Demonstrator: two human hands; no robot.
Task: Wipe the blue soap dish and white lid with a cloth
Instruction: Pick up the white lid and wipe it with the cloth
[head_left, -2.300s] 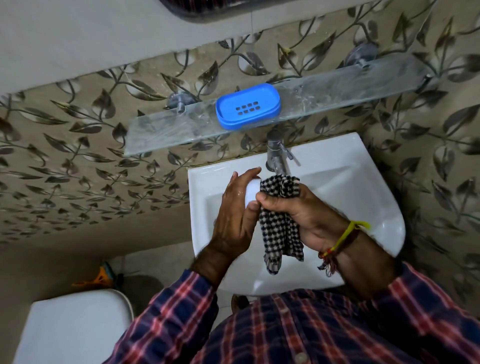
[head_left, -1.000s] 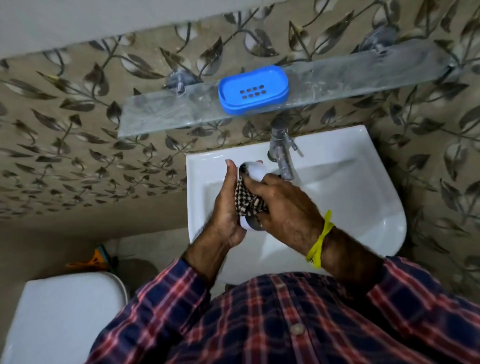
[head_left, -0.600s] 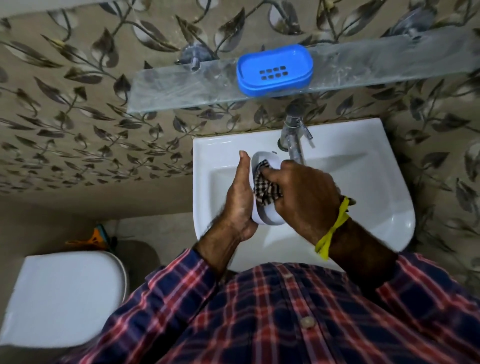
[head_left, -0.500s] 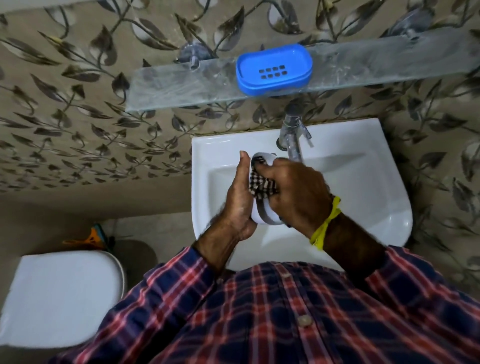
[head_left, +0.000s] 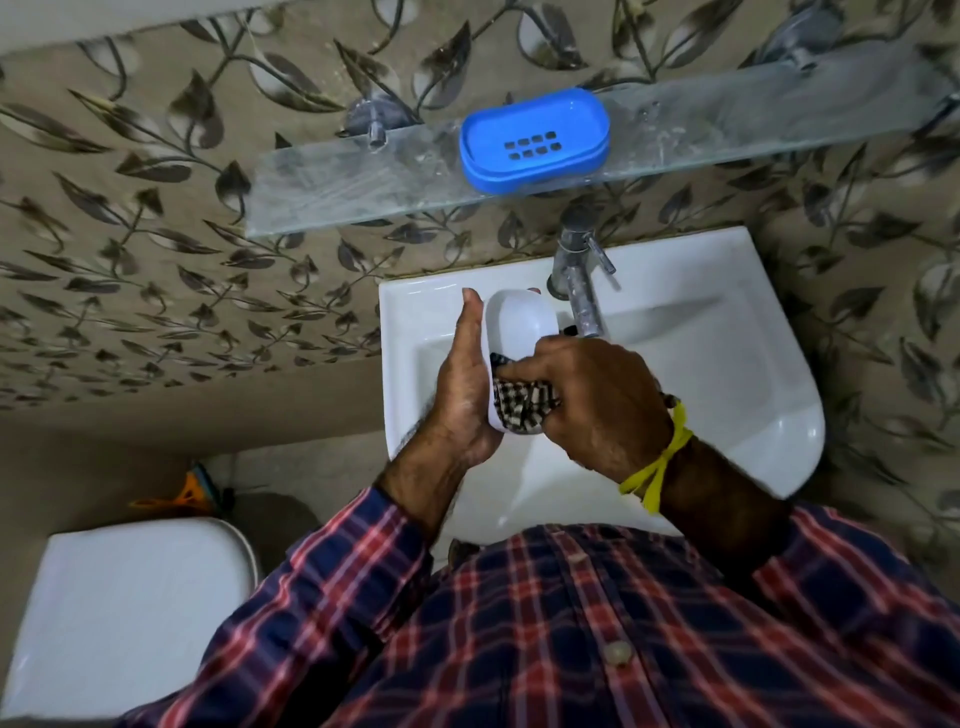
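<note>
Head view: the white lid (head_left: 519, 332) is wiped over the sink (head_left: 727, 364).
The lid is gripped edgewise by the left hand (head_left: 462, 395); a checked cloth (head_left: 522, 408) is bunched in the curled right hand (head_left: 597, 400) and pressed to its near end. The blue soap dish (head_left: 535, 140) is left on the glass shelf (head_left: 337, 182). The lid could be levered from the grip and dropped if pressed hard.

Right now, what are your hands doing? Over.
Left hand holds white lid. Right hand grips checked cloth against it. Blue soap dish on glass shelf. Tap close by.
</note>
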